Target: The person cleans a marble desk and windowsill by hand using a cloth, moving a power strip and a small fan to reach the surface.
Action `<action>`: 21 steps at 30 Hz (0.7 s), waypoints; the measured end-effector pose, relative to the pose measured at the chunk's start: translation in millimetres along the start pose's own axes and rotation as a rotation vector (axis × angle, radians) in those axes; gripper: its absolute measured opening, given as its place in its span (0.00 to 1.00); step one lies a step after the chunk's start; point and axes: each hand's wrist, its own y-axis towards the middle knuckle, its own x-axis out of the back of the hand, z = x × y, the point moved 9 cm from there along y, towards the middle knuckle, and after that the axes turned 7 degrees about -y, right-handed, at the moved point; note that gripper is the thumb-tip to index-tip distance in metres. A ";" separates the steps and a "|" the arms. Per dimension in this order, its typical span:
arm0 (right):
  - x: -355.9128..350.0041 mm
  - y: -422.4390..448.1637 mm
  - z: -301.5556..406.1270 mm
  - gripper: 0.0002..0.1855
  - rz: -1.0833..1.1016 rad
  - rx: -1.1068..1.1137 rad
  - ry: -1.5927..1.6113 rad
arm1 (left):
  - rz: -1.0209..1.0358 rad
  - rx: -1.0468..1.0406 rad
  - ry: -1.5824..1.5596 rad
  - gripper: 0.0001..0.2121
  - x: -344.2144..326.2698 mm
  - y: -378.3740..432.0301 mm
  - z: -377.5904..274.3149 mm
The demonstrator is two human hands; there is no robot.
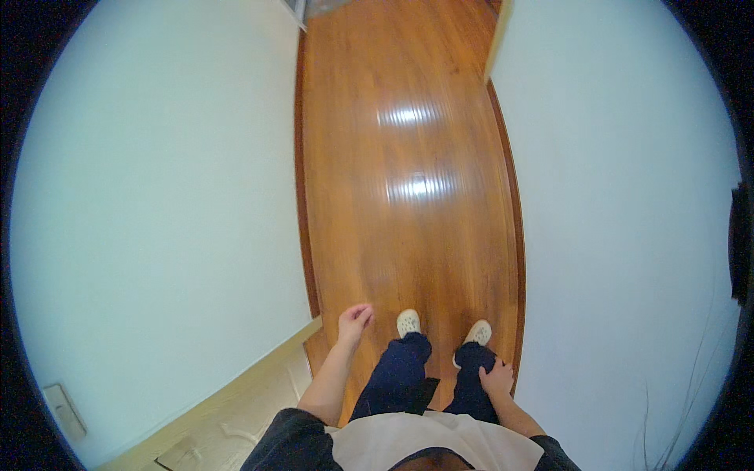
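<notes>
My left hand hangs in the air over the wood floor, its fingers loosely curled; whether anything is between them cannot be told. On the other side, my right hand is beside or against the dark trousers near the right leg, and no object shows in it. Below are two pale perforated clogs on my feet, standing on the shiny wood-look floor. A light apron or top covers my chest.
White walls run along both sides of a narrow corridor, with dark brown skirting boards. A cream panelled door and its frame stand at the lower left, near a wall switch plate. Another door frame edge shows at the upper right.
</notes>
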 end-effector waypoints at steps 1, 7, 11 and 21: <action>11.0 -2.3 -0.2 0.32 -0.022 0.022 0.006 | 0.013 0.006 0.031 0.06 9.3 -18.4 -24.9; 88.9 -22.5 21.8 0.22 -0.239 0.287 0.289 | 0.035 -0.035 -0.302 0.04 86.9 -54.5 -90.4; 136.2 -9.3 24.2 0.14 -0.236 0.275 0.490 | 0.070 -0.072 -0.502 0.03 77.5 -38.2 -150.8; 243.5 39.3 52.6 0.10 0.126 0.110 0.536 | 0.444 -0.159 -0.757 0.03 -103.5 -9.1 -413.7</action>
